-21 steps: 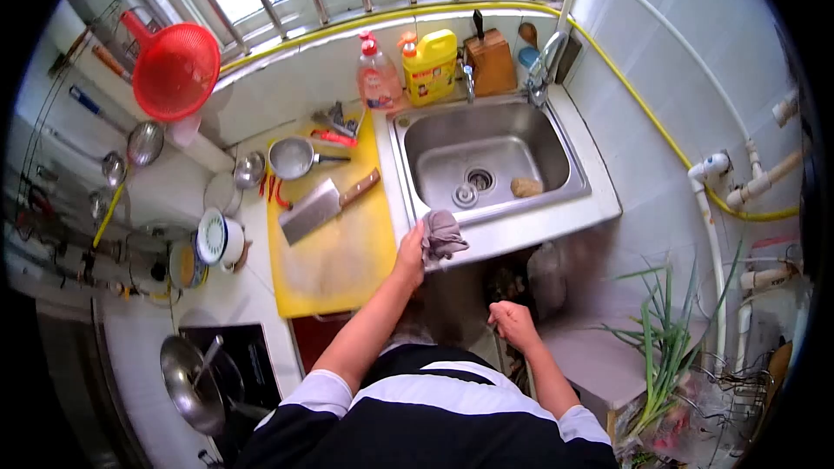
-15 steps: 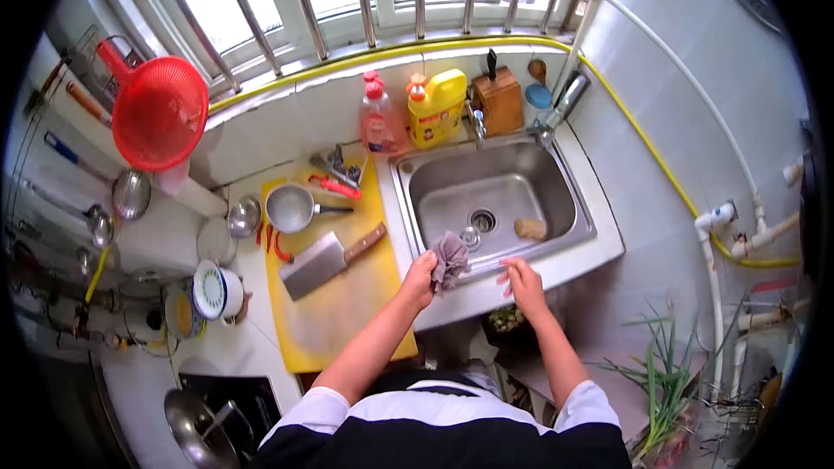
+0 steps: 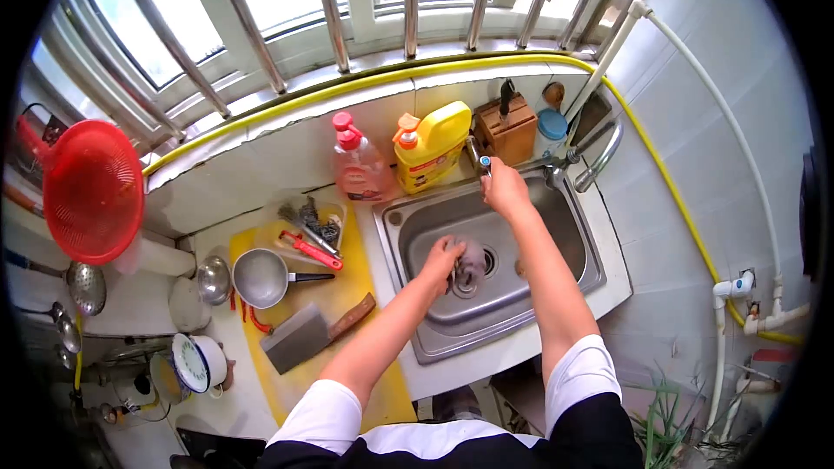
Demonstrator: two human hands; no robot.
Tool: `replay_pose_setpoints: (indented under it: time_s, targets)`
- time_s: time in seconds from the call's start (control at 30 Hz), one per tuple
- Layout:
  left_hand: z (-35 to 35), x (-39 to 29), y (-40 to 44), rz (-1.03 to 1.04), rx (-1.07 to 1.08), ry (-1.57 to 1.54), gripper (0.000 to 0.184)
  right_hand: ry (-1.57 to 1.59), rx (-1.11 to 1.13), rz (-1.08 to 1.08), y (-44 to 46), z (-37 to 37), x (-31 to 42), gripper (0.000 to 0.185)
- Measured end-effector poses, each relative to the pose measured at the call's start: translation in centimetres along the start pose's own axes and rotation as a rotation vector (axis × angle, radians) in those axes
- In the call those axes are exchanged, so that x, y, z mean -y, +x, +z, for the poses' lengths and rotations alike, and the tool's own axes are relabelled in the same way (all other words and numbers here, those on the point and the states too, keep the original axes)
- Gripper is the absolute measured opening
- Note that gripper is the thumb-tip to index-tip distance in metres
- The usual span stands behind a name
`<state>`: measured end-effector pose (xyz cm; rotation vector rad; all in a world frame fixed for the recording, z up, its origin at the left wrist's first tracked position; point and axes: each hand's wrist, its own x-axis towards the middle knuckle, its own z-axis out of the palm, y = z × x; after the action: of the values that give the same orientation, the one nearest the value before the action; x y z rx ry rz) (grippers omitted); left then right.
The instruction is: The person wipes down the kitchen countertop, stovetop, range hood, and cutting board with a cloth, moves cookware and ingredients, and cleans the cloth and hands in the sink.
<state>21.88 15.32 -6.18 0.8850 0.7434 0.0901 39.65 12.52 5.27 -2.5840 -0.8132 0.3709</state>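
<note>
My left hand (image 3: pixel 441 266) is low in the steel sink (image 3: pixel 434 219), its fingers closed on a crumpled greyish-purple cloth (image 3: pixel 472 262). The cloth hangs beside the drain (image 3: pixel 488 259). At the sink's back edge, my right hand (image 3: pixel 506 188) grips the small tap (image 3: pixel 485 161), which has a blue mark on its end. The tap's lower part is hidden behind the fingers. A brown object (image 3: pixel 520 268) in the basin is mostly covered by my right forearm.
Left of the sink, a yellow cutting board (image 3: pixel 291 399) bears a cleaver (image 3: pixel 300 337), a small pan (image 3: pixel 261 278) and a red-handled peeler (image 3: pixel 311 249). Behind stand a pink bottle (image 3: pixel 360 165), a yellow jug (image 3: pixel 430 148) and a knife block (image 3: pixel 506 130). A curved faucet (image 3: pixel 599 156) rises at the right corner.
My left hand has lowered the cloth from the sink's front edge into the basin. My right hand has reached forward from the front edge and taken hold of the tap. The view has shifted.
</note>
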Motion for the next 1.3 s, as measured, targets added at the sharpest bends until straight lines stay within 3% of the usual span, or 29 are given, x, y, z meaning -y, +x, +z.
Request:
replay_pose_setpoints:
  time_s: [0.07, 0.2, 0.27, 0.33, 0.4, 0.47, 0.53, 0.6, 0.7, 0.73, 0.8, 0.83, 0.9, 0.93, 0.97, 1.0, 1.03, 1.13, 1.2, 1.27, 1.3]
  targets:
    - [2.1, -1.9, 2.7, -0.01, -0.085, -0.107, 0.038, -0.107, 0.0, -0.144, 0.1, -2.8, 0.0, 0.034]
    - [3.4, -0.5, 9.1, -0.05, -0.11, -0.17, 0.035, -0.087, 0.026, -0.384, 0.9, -3.7, -1.5, 0.041]
    - [3.7, 0.4, 12.1, -0.21, -0.069, -0.245, 0.034, 0.026, 0.138, -0.285, 0.8, -4.5, -1.3, 0.038]
    - [3.9, 1.3, 14.0, -0.241, 0.036, -0.429, 0.028, 0.462, 0.157, -0.281, 0.7, -3.3, -2.7, 0.042]
    - [5.1, 0.0, 13.2, -0.395, -0.098, -0.567, 0.024, 0.955, -0.04, -0.164, 0.2, 1.6, -5.7, 0.033]
    - [5.4, 0.3, 13.8, -0.382, -0.155, -0.61, 0.024, 0.723, -0.245, -0.035, -0.3, 9.3, -10.8, 0.029]
    - [5.1, 1.9, 14.2, -0.383, -0.219, -0.641, 0.024, 0.728, -0.141, 0.036, -1.3, 13.5, -12.0, 0.029]
    - [4.5, 3.8, 15.2, -0.272, -0.163, -0.678, 0.031, 1.195, -0.117, 0.317, 0.6, 21.3, -14.9, 0.036]
    - [6.9, 2.2, 11.4, -0.148, -0.174, -0.57, 0.042, 1.247, -0.077, 0.51, 1.4, 19.7, -11.7, 0.041]
    - [6.9, 2.3, 11.4, -0.148, -0.173, -0.563, 0.042, 1.253, -0.08, 0.511, 1.9, 19.0, -11.3, 0.041]
    - [6.8, 2.3, 11.2, -0.172, -0.246, -0.505, 0.033, 1.15, 0.226, 0.676, 2.6, 17.8, -10.8, 0.034]
    - [6.0, 2.7, 12.2, -0.182, -0.208, -0.58, 0.035, 1.149, 0.224, 0.673, 2.5, 18.1, -10.8, 0.034]
    - [5.0, 2.3, 13.3, -0.193, -0.237, -0.599, 0.041, 0.609, 0.039, 0.253, 1.1, 19.3, -10.6, 0.027]
    - [4.7, 1.7, 13.5, -0.212, -0.269, -0.611, 0.048, 1.009, -0.012, 0.34, 0.2, 20.7, -10.6, 0.026]
    - [3.2, 3.4, 14.9, -0.11, -0.276, -0.582, 0.037, 1.051, -0.084, 0.301, -0.7, 22.0, -10.3, 0.027]
    - [1.0, 5.6, 16.3, -0.111, -0.27, -0.585, 0.037, 1.091, -0.155, 0.264, -1.5, 22.7, -10.0, 0.028]
    - [-1.3, 7.6, 17.8, -0.101, -0.081, -0.669, 0.036, 1.087, -0.162, 0.263, -1.6, 22.5, -9.9, 0.028]
    - [-0.1, 7.0, 15.8, -0.126, 0.18, -0.805, 0.036, 1.124, -0.043, 0.135, -1.3, 21.7, -9.8, 0.034]
    - [4.5, 4.3, 12.8, -0.163, -0.214, -0.573, 0.039, 0.728, -0.023, 0.337, 1.0, 22.6, -11.3, 0.039]
    - [5.8, 3.5, 11.3, -0.08, -0.226, -0.436, 0.042, 0.56, -0.044, 0.434, 2.6, 22.2, -11.7, 0.043]
    - [6.2, 2.9, 11.0, -0.147, -0.312, -0.465, 0.04, 0.569, 0.125, 0.402, 2.8, 20.3, -11.1, 0.044]
